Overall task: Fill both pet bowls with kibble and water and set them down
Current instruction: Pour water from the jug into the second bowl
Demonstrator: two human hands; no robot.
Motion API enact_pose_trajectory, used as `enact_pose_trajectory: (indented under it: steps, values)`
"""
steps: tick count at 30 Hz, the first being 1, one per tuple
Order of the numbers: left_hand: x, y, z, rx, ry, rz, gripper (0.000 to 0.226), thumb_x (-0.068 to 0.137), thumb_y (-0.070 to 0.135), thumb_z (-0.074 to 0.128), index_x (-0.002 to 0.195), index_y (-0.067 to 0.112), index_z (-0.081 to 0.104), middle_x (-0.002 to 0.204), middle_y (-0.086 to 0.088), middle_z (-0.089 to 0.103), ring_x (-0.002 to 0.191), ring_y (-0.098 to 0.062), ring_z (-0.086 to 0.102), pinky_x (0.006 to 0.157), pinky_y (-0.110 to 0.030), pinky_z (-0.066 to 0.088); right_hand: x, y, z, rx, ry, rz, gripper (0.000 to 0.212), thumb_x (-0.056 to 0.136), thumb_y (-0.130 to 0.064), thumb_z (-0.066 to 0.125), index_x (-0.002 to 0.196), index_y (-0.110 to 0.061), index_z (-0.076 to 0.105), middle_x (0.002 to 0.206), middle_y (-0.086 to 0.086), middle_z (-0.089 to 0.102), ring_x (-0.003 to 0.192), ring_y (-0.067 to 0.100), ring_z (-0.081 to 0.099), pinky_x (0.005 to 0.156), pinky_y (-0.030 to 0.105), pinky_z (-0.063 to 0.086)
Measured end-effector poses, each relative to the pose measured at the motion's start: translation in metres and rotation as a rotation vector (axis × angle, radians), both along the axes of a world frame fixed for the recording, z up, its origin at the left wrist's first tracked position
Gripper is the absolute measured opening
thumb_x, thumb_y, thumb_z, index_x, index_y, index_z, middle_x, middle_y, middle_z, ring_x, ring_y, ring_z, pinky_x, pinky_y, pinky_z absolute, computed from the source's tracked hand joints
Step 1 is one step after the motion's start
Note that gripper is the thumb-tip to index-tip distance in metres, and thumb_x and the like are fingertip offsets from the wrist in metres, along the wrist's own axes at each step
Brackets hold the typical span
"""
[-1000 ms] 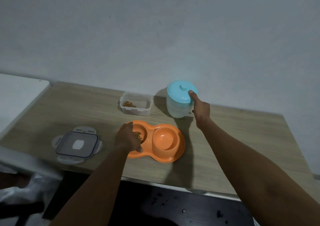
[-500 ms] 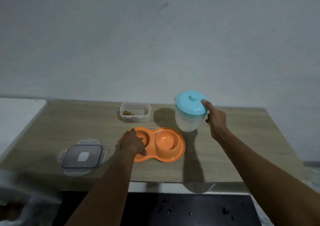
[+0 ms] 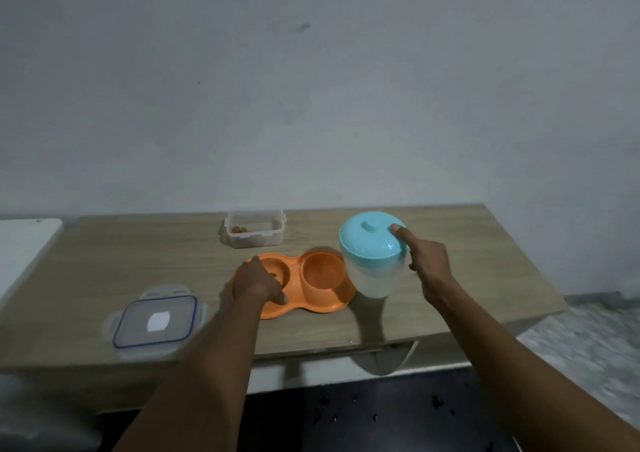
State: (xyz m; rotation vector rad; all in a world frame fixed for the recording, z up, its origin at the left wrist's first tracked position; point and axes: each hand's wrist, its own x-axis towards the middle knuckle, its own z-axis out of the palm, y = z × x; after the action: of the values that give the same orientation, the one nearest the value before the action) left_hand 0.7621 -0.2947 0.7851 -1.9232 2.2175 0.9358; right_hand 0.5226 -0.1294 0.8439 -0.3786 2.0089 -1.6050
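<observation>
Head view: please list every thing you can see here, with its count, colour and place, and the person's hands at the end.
Orange plastic double pet bowl: 1, orange, table middle; some kibble in left cup.
Translucent plastic jug with light blue lid: 1, beside bowl's right end.
Clear plastic container: 1, clear, behind bowl; little kibble inside.
Clear snap lid with blue seal: 1, front left of table.
Wooden table: 1, light brown, against grey wall.
Left hand: on bowl's left cup.
Right hand: gripping jug, thumb on lid.
</observation>
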Motion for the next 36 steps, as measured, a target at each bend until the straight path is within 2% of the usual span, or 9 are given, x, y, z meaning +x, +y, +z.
enact_pose_trajectory:
  steps: [3,6,9,11,14,17,20,30,36]
  values:
    - [0.001,-0.001,-0.001,-0.022,-0.005,-0.012,0.124,0.054,0.03,0.095,0.153,0.011,0.024,0.152,-0.011,0.038,0.138,-0.03,0.041,0.101,-0.042,0.044,0.007,0.009,-0.003,0.013,0.027,-0.019,0.07,0.074,-0.046,0.085,0.1,0.016,0.068,0.08,0.008,0.061,0.071,0.02,0.051,0.067,0.037,0.04]
    - [0.002,0.0,-0.003,-0.034,0.006,-0.008,0.124,0.053,0.03,0.095,0.153,0.011,0.025,0.152,-0.011,0.039,0.137,-0.03,0.042,0.101,-0.042,0.044,0.012,0.015,-0.007,0.047,0.029,-0.016,0.07,0.073,-0.048,0.086,0.093,0.016,0.068,0.077,0.007,0.061,0.071,0.02,0.053,0.067,0.037,0.041]
    - [0.002,-0.002,-0.004,-0.037,0.009,-0.011,0.123,0.053,0.03,0.095,0.152,0.012,0.025,0.152,-0.011,0.038,0.138,-0.031,0.041,0.101,-0.043,0.044,0.018,0.017,-0.007,0.094,0.046,-0.022,0.053,0.071,-0.05,0.086,0.065,-0.003,0.063,0.068,0.004,0.055,0.07,0.022,0.049,0.064,0.038,0.038]
    - [0.002,-0.003,-0.005,-0.038,0.007,-0.018,0.123,0.052,0.031,0.096,0.152,0.011,0.026,0.152,-0.011,0.038,0.138,-0.032,0.041,0.102,-0.043,0.044,0.022,0.016,-0.007,0.125,0.063,-0.027,0.054,0.068,-0.054,0.086,0.059,-0.009,0.059,0.068,0.006,0.057,0.069,0.024,0.05,0.063,0.038,0.038]
    - [0.003,-0.004,-0.007,-0.032,0.002,-0.025,0.125,0.052,0.031,0.096,0.152,0.011,0.024,0.153,-0.011,0.036,0.14,-0.032,0.037,0.103,-0.043,0.043,0.026,0.014,-0.009,0.186,0.08,-0.039,0.066,0.057,-0.065,0.084,0.074,-0.003,0.073,0.088,0.013,0.073,0.081,0.029,0.065,0.066,0.037,0.046]
    - [0.004,-0.006,-0.008,-0.024,0.006,-0.029,0.124,0.053,0.03,0.095,0.153,0.012,0.023,0.153,-0.011,0.035,0.14,-0.031,0.038,0.103,-0.043,0.043,0.031,0.014,-0.009,0.249,0.109,-0.039,0.067,0.059,-0.065,0.084,0.082,-0.003,0.075,0.095,0.013,0.073,0.09,0.031,0.068,0.07,0.039,0.051]
    - [0.005,-0.008,-0.008,-0.023,0.006,-0.042,0.121,0.054,0.03,0.095,0.152,0.012,0.026,0.151,-0.011,0.038,0.138,-0.032,0.04,0.102,-0.044,0.044,0.035,0.012,-0.008,0.284,0.136,-0.043,0.068,0.065,-0.063,0.084,0.085,0.001,0.074,0.09,0.011,0.072,0.087,0.03,0.066,0.071,0.039,0.05]
    - [0.007,-0.006,-0.009,-0.04,0.009,-0.038,0.116,0.051,0.031,0.096,0.147,0.011,0.035,0.146,-0.011,0.046,0.133,-0.032,0.046,0.094,-0.043,0.047,0.046,0.009,0.001,0.385,0.257,0.004,0.06,0.072,-0.065,0.079,0.065,-0.008,0.063,0.073,0.004,0.062,0.069,0.019,0.054,0.061,0.035,0.04]
    - [0.006,-0.005,-0.007,-0.047,-0.001,-0.033,0.111,0.05,0.031,0.096,0.143,0.009,0.039,0.142,-0.012,0.049,0.129,-0.033,0.05,0.091,-0.042,0.049,0.046,0.006,0.006,0.431,0.304,0.01,0.062,0.073,-0.068,0.077,0.069,-0.006,0.069,0.074,0.004,0.065,0.069,0.018,0.056,0.066,0.036,0.044]
